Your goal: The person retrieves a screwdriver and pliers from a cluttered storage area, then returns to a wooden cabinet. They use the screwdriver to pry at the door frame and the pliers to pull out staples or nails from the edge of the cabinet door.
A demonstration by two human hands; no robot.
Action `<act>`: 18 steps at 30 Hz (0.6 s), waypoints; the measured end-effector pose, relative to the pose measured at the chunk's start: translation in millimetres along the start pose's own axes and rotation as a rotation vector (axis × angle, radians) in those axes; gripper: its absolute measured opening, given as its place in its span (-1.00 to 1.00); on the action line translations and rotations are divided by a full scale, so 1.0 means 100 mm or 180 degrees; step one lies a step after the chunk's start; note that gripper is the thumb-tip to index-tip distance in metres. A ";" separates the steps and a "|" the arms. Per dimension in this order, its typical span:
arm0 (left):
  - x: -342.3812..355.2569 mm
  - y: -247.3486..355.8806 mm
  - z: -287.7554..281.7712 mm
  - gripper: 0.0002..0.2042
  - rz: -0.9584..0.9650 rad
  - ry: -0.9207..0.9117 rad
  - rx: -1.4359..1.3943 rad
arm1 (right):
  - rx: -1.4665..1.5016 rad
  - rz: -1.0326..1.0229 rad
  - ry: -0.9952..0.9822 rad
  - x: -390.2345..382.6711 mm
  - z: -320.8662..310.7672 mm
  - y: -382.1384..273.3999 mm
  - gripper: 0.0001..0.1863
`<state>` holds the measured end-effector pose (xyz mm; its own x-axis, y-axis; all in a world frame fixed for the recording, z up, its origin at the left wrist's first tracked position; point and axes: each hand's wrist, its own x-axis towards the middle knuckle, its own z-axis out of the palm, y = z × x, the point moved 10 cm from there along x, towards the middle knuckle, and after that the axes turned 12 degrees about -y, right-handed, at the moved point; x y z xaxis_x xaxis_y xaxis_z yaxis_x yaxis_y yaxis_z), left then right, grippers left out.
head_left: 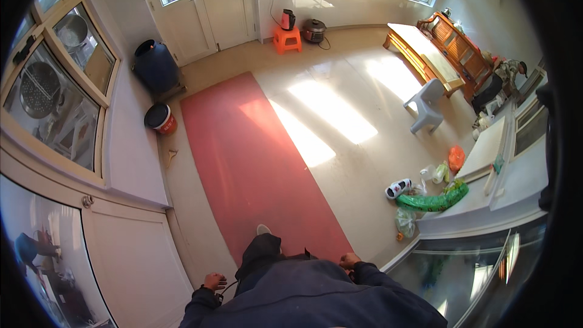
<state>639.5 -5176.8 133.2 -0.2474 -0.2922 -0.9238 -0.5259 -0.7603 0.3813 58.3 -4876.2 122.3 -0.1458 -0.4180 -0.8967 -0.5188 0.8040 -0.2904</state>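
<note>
My left hand (215,281) hangs beside my body at the lower left, its fingers loosely bent and a little apart. Nothing shows in it; a dark cord (229,288) runs close by its wrist. On the other side, my right hand (349,260) is closed in front of my dark sleeve. Whatever its curled fingers may hold is hidden. Both hands are above a long red floor mat (243,146). One of my shoes (263,229) shows on this mat, below my dark trouser leg.
A blue barrel (156,67) and a lidded bucket (161,119) stand along the left wall. An orange stool (287,40) bears a kettle (288,20), with a cooker (314,30) beside it. Rightward are a grey chair (427,104), wooden table (425,54), green bag (434,200) and bending person (507,79).
</note>
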 end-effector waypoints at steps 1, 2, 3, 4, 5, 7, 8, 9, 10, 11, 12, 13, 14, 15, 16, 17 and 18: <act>0.12 0.38 -0.19 -0.78 -0.0005 -0.0032 0.0141 | 0.0064 0.0121 -0.0160 0.02 -0.10 -0.11 -0.71; 0.21 0.75 -0.38 -0.78 -0.0108 -0.0002 0.0320 | 0.0265 0.0086 -0.0092 0.04 -0.30 -0.29 -0.73; 0.32 1.17 -0.54 -0.77 -0.0137 -0.0041 0.0461 | 0.0512 0.0129 -0.0039 0.06 -0.49 -0.43 -0.75; 0.44 1.62 -0.68 -0.76 -0.0138 -0.0061 0.0703 | 0.0787 0.0171 -0.0010 0.10 -0.67 -0.56 -0.76; 0.54 2.11 -0.79 -0.74 0.0016 -0.0026 0.0907 | 0.0673 0.0076 0.0127 0.16 -0.90 -0.73 -0.77; 0.77 3.12 -0.89 -0.74 0.0416 0.0066 0.1001 | 0.0502 -0.0154 0.0353 0.44 -1.37 -1.06 -0.79; 0.89 3.62 -0.89 -0.75 0.0562 0.0141 0.1068 | 0.0319 -0.0276 0.0431 0.64 -1.60 -1.23 -0.79; 1.01 4.11 -0.84 -0.75 0.0754 0.0130 0.1010 | 0.0129 -0.0406 0.0513 0.84 -1.83 -1.39 -0.79; 1.10 4.55 -0.79 -0.76 0.0894 0.0174 0.1034 | -0.0127 -0.0283 0.0508 1.06 -2.06 -1.47 -0.79; 1.21 4.91 -0.69 -0.77 0.0995 0.0165 0.0881 | 0.0172 -0.0466 0.0425 1.28 -2.31 -1.58 -0.79; 1.33 5.25 -0.59 -0.77 0.1069 0.0198 0.0787 | 0.0416 -0.0390 0.0253 1.53 -2.55 -1.63 -0.78; 1.43 5.59 -0.49 -0.77 0.1188 0.0242 0.0737 | 0.0658 -0.0313 0.0095 1.77 -2.84 -1.72 -0.78; 1.56 5.83 -0.34 -0.77 0.1126 0.0223 0.0528 | 0.0614 -0.0305 0.0115 1.99 -3.30 -1.85 -0.77; 1.67 6.06 -0.21 -0.78 0.1079 0.0216 0.0373 | 0.0590 -0.0297 0.0121 2.20 -3.73 -2.02 -0.76; 1.73 6.14 -0.13 -0.78 0.0931 0.0227 0.0285 | 0.0597 -0.0249 0.0086 2.31 -4.03 -2.15 -0.76; 1.82 6.24 0.02 -0.77 0.0840 0.0070 0.0150 | 0.0470 -0.0051 -0.0116 2.52 -4.44 -2.28 -0.74; 1.92 6.31 0.11 -0.76 0.0675 -0.0014 0.0076 | 0.0399 -0.0017 -0.0172 2.68 -4.91 -2.46 -0.74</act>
<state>250.6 -5706.3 197.1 -0.3582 -0.4417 -0.8225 -0.4807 -0.6680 0.5681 -266.4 -5393.9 117.6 -0.0958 -0.4018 -0.9107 -0.4098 0.8497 -0.3318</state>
